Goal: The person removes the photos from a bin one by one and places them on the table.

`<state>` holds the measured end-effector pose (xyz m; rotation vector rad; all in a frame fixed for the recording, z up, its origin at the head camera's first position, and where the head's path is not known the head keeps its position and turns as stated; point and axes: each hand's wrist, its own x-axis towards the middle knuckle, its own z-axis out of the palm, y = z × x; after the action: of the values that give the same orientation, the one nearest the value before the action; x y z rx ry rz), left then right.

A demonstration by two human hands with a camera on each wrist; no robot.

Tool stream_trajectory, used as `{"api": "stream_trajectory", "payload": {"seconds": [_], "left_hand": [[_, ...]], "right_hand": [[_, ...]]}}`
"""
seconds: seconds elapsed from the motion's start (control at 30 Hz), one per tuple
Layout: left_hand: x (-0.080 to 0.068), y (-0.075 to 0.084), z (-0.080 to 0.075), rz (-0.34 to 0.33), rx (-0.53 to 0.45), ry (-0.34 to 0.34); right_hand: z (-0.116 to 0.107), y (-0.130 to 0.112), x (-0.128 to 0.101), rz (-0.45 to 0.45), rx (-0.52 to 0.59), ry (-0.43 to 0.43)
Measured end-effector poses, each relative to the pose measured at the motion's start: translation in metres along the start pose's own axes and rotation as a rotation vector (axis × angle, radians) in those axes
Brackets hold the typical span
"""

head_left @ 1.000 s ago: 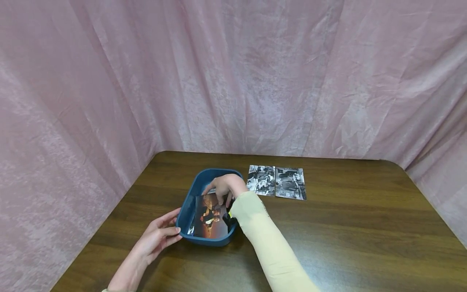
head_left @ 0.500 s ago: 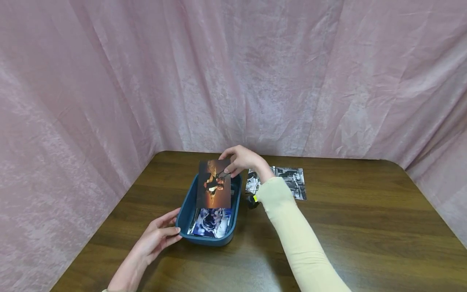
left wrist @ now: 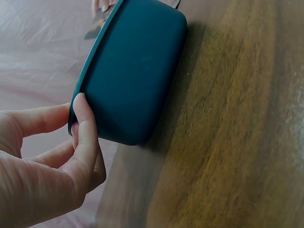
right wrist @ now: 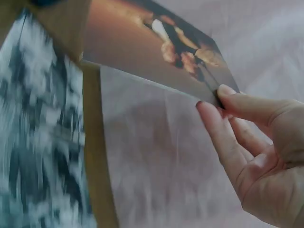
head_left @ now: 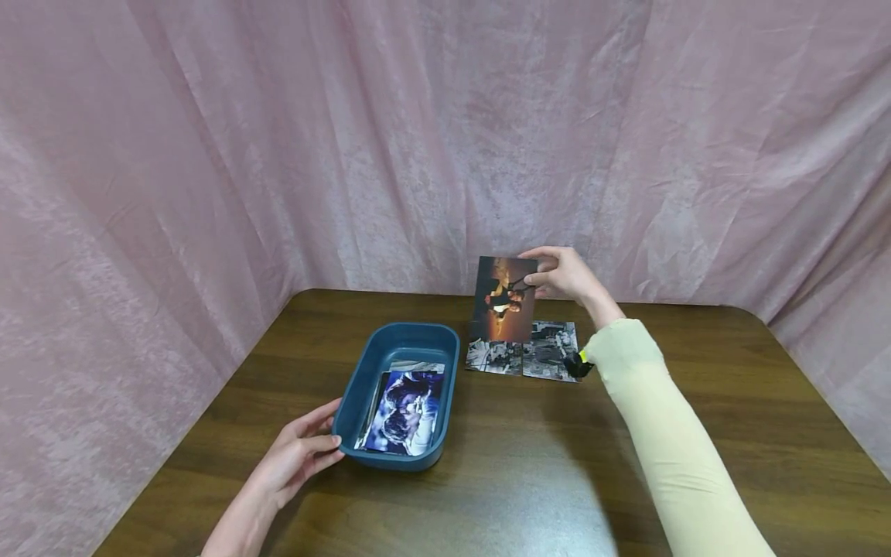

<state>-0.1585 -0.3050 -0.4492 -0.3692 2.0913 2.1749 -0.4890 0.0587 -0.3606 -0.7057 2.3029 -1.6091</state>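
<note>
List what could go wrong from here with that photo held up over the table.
The right hand pinches the orange-toned photo only at one edge, so it may slip or bend. It hangs above the black-and-white photos; set down carelessly, it could cover or shift them. The left hand merely touches the blue tray, which might slide if bumped.

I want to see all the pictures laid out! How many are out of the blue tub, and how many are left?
Two black-and-white photos already lie on the table. The right hand holds an orange photo in the air above them. More photos wait in the tub, which the left hand steadies.
</note>
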Motion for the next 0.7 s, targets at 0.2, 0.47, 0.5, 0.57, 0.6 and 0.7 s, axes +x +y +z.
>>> {"api": "stream_trajectory", "payload": {"seconds": [0.2, 0.47, 0.5, 0.57, 0.6, 0.7], "left_hand": [[-0.003, 0.0, 0.0, -0.001, 0.014, 0.009], [-0.007, 0.001, -0.003, -0.011, 0.013, 0.013], [-0.007, 0.001, -0.003, -0.011, 0.012, 0.013], [-0.007, 0.001, -0.002, -0.012, 0.011, 0.011], [-0.007, 0.001, -0.002, -0.012, 0.011, 0.012], [-0.006, 0.0, -0.002, -0.013, 0.008, 0.016]], "right_hand": [[-0.049, 0.047, -0.016, 0.018, 0.081, 0.046], [-0.099, 0.114, -0.043, 0.156, -0.018, 0.011], [-0.103, 0.118, -0.046, 0.17, -0.036, -0.003], [-0.111, 0.126, -0.051, 0.183, -0.091, -0.038], [-0.114, 0.129, -0.053, 0.184, -0.112, -0.053], [-0.118, 0.138, -0.057, 0.185, -0.193, -0.075]]}}
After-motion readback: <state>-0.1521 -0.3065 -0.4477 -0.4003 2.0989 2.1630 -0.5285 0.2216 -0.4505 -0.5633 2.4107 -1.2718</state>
